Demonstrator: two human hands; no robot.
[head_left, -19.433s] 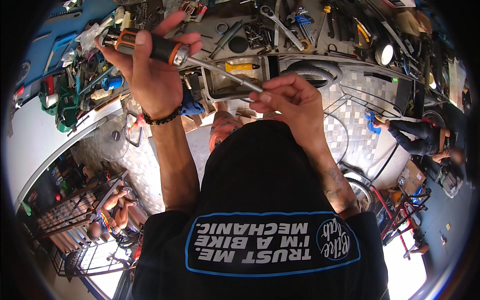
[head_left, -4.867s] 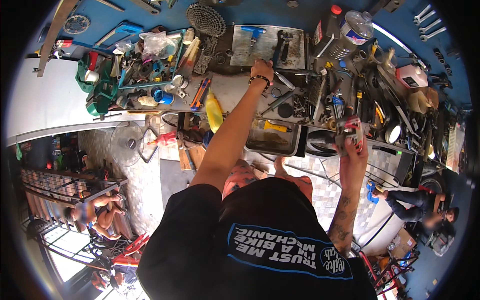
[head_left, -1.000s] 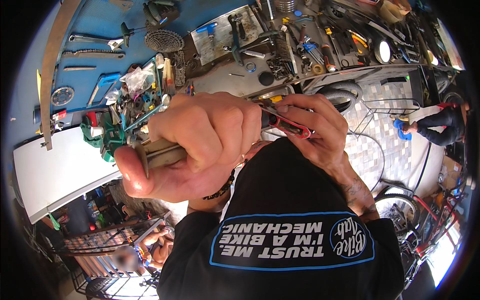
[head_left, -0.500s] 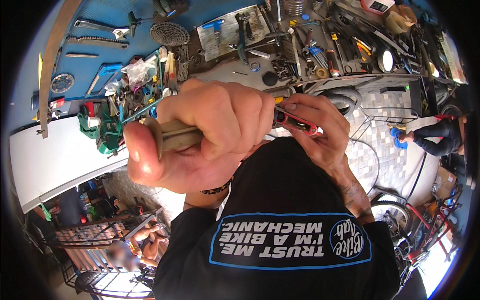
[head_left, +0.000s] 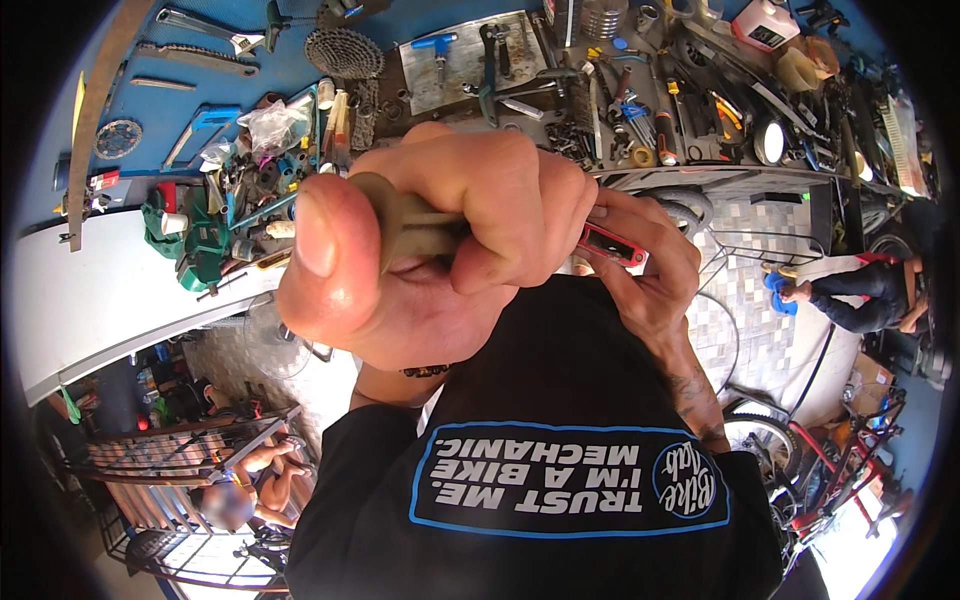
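Note:
My left hand (head_left: 500,205) is large and close, its fingers wrapped round a tan, tube-like piece with a flared rim (head_left: 420,237). The thumb lies along the rim, and the far end of the piece is hidden in the fist. Just right of it, my right hand (head_left: 652,245) grips a small red-framed tool with a dark middle (head_left: 612,246). Its kind is unclear, and its left end is covered by my left hand. Both hands are raised in front of my black shirt (head_left: 560,400), between me and the workbench.
Beyond my hands runs a cluttered workbench (head_left: 640,178) with many hand tools. A metal plate (head_left: 470,90) bears a blue-handled tool. A white surface (head_left: 90,300) lies left. Bicycles (head_left: 800,450) stand at lower right. One person sits far right, another at lower left.
My left hand and the tan piece have shifted right in the picture, hiding more of the red tool's left end. My right hand keeps its grip. The background has shifted slightly left.

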